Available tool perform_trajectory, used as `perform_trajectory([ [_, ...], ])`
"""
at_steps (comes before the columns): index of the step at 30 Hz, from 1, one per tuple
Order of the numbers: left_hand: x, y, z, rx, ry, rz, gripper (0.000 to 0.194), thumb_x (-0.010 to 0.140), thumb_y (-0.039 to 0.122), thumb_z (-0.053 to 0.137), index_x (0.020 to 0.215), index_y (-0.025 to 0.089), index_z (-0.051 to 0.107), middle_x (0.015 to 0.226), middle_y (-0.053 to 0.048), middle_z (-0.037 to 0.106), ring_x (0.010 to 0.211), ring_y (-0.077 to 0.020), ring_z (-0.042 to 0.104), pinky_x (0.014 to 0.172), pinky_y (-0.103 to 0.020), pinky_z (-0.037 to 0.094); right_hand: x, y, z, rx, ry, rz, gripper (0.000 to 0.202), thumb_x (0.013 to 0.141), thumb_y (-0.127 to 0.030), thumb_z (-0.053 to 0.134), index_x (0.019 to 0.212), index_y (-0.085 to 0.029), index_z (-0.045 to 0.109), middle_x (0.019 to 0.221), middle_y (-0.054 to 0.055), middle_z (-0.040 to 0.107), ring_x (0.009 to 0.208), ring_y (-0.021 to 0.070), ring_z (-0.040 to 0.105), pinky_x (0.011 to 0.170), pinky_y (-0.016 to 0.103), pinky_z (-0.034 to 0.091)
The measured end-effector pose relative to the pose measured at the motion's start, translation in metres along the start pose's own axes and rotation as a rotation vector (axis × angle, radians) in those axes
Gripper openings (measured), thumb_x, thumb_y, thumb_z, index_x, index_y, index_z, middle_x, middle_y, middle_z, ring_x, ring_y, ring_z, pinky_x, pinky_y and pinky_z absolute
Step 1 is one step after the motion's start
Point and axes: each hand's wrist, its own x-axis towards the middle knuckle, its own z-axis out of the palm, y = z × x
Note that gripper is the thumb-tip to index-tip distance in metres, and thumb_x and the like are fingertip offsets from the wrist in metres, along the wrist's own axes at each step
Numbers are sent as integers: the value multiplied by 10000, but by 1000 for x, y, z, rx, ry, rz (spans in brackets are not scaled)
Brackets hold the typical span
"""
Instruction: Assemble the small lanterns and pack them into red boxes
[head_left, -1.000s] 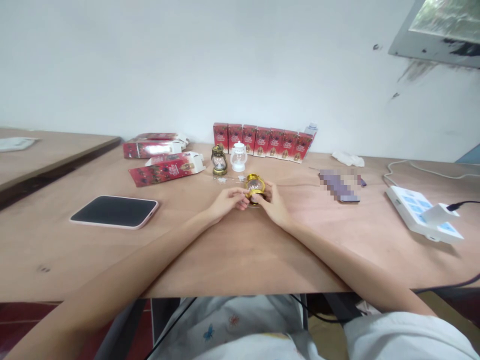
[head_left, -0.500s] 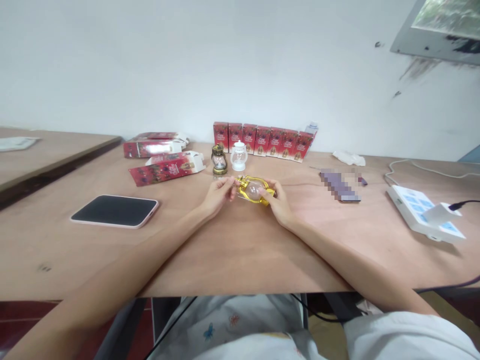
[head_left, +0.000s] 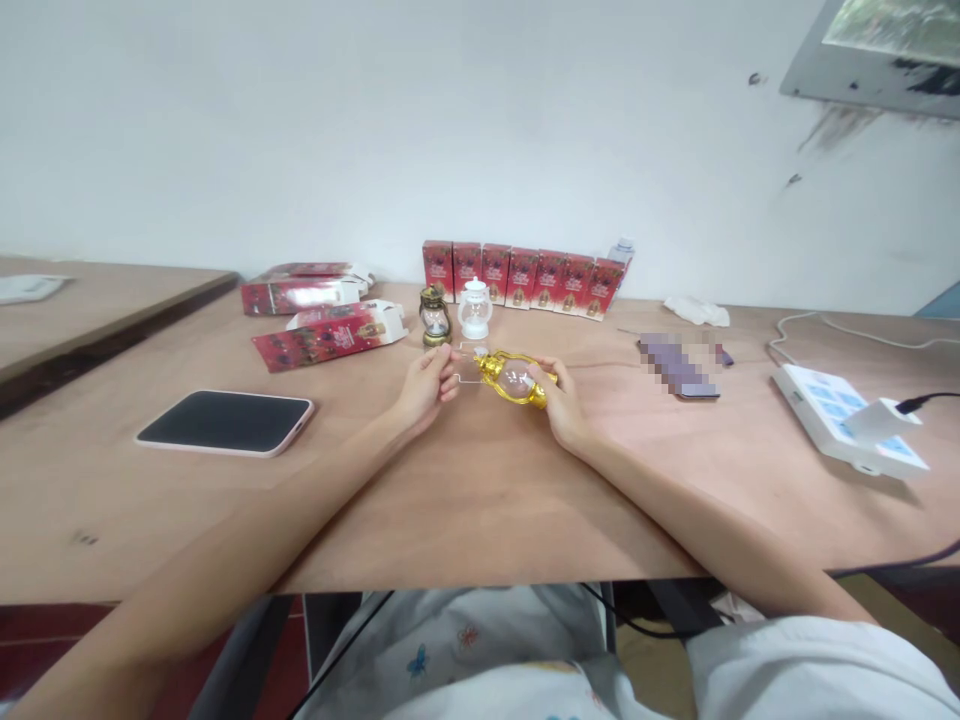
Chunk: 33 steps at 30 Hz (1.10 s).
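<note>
My right hand (head_left: 562,405) is closed around the base end of a small gold lantern (head_left: 514,379) with a clear bulb-shaped globe. The lantern lies tilted on its side, its top pointing left toward my other hand. With fingertips pinched together, my left hand (head_left: 429,388) grips a thin wire handle (head_left: 469,380) at the lantern's top end. Just beyond my hands, a bronze lantern (head_left: 435,318) and a white lantern (head_left: 474,310) stand upright side by side.
A row of several red boxes (head_left: 521,277) stands against the wall. Opened red cartons (head_left: 330,337) lie at the back left. A phone (head_left: 225,423) rests left, another phone (head_left: 679,367) right. The power strip (head_left: 847,420) and crumpled tissue (head_left: 696,312) are farther right.
My left hand has moved left, away from the gold lantern's top, and the wire handle now shows stretched out between them. My right hand still holds the lantern, shifted slightly.
</note>
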Motion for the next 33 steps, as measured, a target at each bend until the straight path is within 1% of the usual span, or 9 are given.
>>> perform_trajectory([
  [3,-1,1,1,21,26,25,255,870,294,573,690,130,498,446,110,256,323,-11,247,308,-109,187,-1,-1,0,11,-2,-19,348,698,-445,663,934,-198,597,901,11,627,801,157,599,761,304,481],
  [6,0,2,0,45,93,55,262,894,267,528,672,135,486,433,110,243,317,-15,250,308,-110,188,-2,-4,0,6,11,-57,333,708,-449,645,918,-197,595,910,20,633,849,171,595,786,313,479],
  [10,2,1,-2,56,131,70,265,869,287,564,667,139,478,434,112,250,319,-15,254,309,-109,188,-7,-10,0,-90,-20,-128,324,741,-464,611,939,-208,592,929,27,639,881,180,588,802,321,478],
  [13,1,0,-2,79,110,79,265,854,312,580,677,142,482,440,114,247,320,-15,250,310,-111,193,-10,-13,0,-118,-83,-161,339,738,-476,616,948,-211,584,936,27,634,887,179,581,810,318,476],
  [17,-2,-2,-1,156,68,67,264,842,334,585,685,144,489,448,115,249,319,-13,241,312,-111,199,-12,-15,2,-82,-122,-147,374,692,-477,666,934,-211,564,886,12,612,825,166,571,751,299,482],
  [21,-5,-3,0,213,17,111,284,818,373,603,678,151,494,447,113,255,321,-15,245,312,-115,205,-12,-16,4,-34,-94,-115,398,651,-481,703,905,-220,543,848,-9,587,781,155,555,707,285,477],
  [25,-7,-4,2,252,-22,143,301,812,403,603,669,158,501,433,111,255,311,-19,237,313,-129,205,-11,-16,4,-38,-36,-133,376,656,-491,689,868,-223,531,840,-12,585,786,152,551,708,276,469],
  [28,-8,-3,3,276,-42,184,311,802,417,616,662,162,504,437,105,268,308,-21,241,313,-140,199,-10,-16,4,-61,-1,-107,377,656,-506,676,851,-223,521,803,-21,571,743,141,535,665,261,457],
  [33,-7,-3,2,316,-75,268,312,804,418,614,651,168,506,410,103,271,314,-30,243,323,-152,217,-10,-14,3,-69,12,-67,405,652,-525,677,859,-214,521,784,-23,561,722,135,529,643,256,447],
])
